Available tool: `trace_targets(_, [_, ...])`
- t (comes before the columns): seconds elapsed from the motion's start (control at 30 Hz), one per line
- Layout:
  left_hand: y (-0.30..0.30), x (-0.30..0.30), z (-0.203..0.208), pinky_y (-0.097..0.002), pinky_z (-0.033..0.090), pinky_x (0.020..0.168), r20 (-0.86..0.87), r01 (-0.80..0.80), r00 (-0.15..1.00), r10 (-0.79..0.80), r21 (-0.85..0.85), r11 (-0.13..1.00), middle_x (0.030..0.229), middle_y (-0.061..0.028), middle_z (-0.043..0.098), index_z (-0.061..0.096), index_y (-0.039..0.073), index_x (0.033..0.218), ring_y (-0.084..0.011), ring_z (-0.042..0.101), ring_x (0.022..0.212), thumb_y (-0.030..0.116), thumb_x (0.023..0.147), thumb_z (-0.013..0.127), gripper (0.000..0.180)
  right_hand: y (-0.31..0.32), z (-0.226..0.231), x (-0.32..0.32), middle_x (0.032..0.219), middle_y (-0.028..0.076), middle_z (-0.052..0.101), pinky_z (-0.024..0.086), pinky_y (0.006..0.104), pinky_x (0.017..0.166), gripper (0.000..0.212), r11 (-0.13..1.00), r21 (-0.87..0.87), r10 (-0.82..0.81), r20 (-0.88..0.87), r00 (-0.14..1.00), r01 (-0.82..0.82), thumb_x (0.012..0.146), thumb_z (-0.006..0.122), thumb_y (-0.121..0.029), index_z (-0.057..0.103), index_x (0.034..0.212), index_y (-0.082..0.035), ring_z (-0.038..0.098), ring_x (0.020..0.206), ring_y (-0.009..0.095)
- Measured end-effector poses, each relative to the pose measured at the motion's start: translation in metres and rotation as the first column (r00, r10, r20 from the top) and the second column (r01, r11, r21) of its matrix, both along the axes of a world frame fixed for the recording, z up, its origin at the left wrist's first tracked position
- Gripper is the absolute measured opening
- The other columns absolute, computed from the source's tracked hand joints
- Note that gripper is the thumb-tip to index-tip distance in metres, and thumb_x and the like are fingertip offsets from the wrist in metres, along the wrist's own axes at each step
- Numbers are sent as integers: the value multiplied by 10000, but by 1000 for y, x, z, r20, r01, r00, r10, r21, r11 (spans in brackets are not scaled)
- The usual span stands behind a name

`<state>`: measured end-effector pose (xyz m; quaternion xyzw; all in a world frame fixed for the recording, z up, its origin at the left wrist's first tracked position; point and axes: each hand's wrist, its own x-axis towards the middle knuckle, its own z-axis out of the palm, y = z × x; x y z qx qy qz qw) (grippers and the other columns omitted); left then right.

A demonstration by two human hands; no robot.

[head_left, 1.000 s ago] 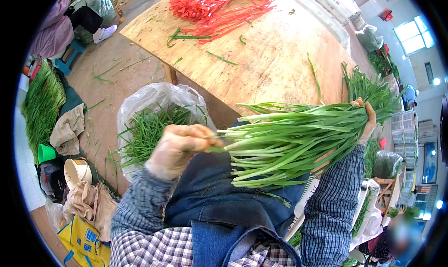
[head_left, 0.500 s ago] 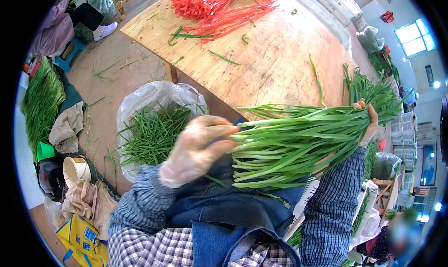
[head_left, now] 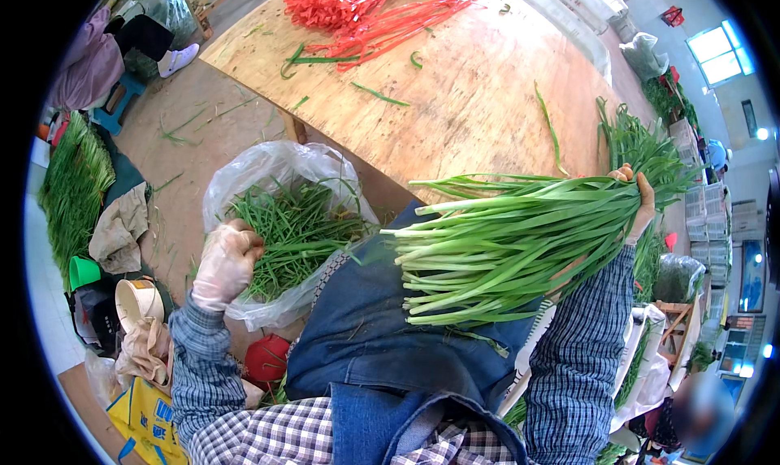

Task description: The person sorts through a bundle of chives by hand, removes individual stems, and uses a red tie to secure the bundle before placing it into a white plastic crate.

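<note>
- Over my lap, my right hand (head_left: 638, 209) grips a thick bunch of greens (head_left: 520, 245) near its leafy end, fingers closed around it, pale stems pointing left.
- My gloved left hand (head_left: 226, 262) sits at the near left rim of a plastic bag (head_left: 268, 172) on the floor, fingers curled down on the cut greens (head_left: 296, 233) inside; I can't tell if they pinch any.
- Farther off, the table (head_left: 479, 99) carries red ties (head_left: 366, 10).

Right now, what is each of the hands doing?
Left hand: gloved, loosely open, resting on the plastic bag of green trimmings.
Right hand: closed around the bundle of green stalks.
</note>
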<state>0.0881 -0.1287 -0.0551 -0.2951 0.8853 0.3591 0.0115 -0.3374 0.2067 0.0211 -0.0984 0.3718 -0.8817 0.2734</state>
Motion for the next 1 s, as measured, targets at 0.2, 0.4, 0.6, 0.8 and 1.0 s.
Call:
trace_targets(0.2, [69, -59, 29, -290, 471, 827, -301, 144, 952, 52, 593, 792, 1265, -145, 458, 443, 28, 1296, -164, 580, 924, 86, 765, 647, 571, 7, -5, -7, 816, 65, 602, 506, 364, 702, 224, 1000, 30, -2, -3, 1000, 2, 840, 538, -163, 540, 969, 20, 556, 783, 181])
trace_targets(0.4, [119, -112, 35, -184, 434, 468, -257, 51, 911, 323, 847, 530, 816, -32, 621, 554, -22, 1078, -57, 538, 618, 124, 831, 644, 300, 5, -5, -2, 793, 53, 590, 513, 382, 677, 230, 996, 79, -31, -15, 999, 32, 833, 545, -169, 547, 968, 17, 554, 765, 182])
trace_targets(0.6, [108, -104, 36, -181, 379, 412, -140, 7, 923, 358, 937, 349, 643, -10, 573, 625, -14, 977, -35, 460, 484, 89, 831, 641, 179, 6, -1, -4, 796, 46, 584, 507, 390, 686, 214, 999, 42, -2, -7, 1000, 3, 825, 546, -154, 536, 964, 8, 542, 745, 176])
trace_targets(0.8, [103, -100, 40, -186, 388, 440, -154, -81, 906, 395, 852, 518, 653, -8, 572, 636, -21, 964, -43, 467, 509, 90, 814, 641, 187, -5, -2, 3, 793, 37, 585, 498, 383, 705, 207, 989, 111, -89, -41, 995, 93, 818, 553, -149, 532, 960, 1, 540, 742, 171])
trace_targets(1.0, [94, -93, 33, -199, 476, 633, -278, 94, 921, 275, 840, 535, 861, -69, 665, 644, -36, 1006, -74, 567, 675, 11, 807, 624, 206, -10, 2, 3, 798, 54, 583, 495, 353, 692, 213, 996, 89, -28, -52, 998, 32, 823, 548, -143, 529, 968, 11, 538, 742, 177])
